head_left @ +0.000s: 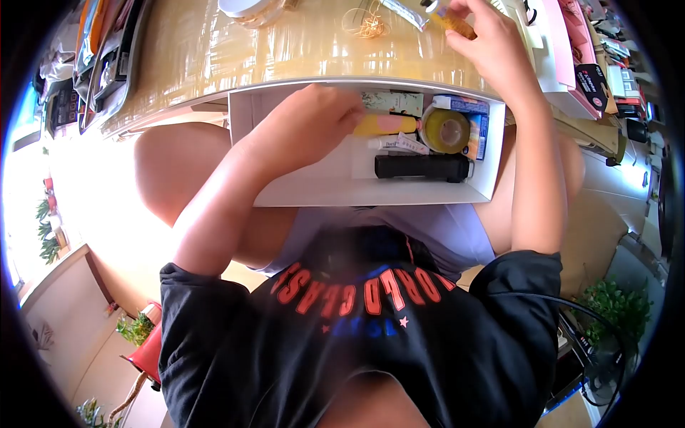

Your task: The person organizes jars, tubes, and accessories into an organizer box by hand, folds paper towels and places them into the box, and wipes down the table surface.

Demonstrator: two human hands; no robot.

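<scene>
My left hand (314, 121) reaches into the white drawer (314, 192), its fingers closed at the left end of a yellow tube (389, 125) with a pink patch. Above the tabletop, my right hand (489, 36) is closed around a small amber-yellow bottle (454, 21) with a dark cap. Inside the drawer, a roll of tape (449, 131) sits right of the tube. Below the tube are a small white tube (389, 144) and a long black case (421, 167). A pale printed box (392, 103) lies behind it, and blue boxes (479, 135) stand along the right wall.
On the plastic-covered table (214, 57) are a round white-lidded jar (246, 8), a tangle of thin golden string (369, 25) and a white-and-blue tube (405, 13). A pink box (574, 50) stands at the right, and a dark file rack (110, 71) at the left.
</scene>
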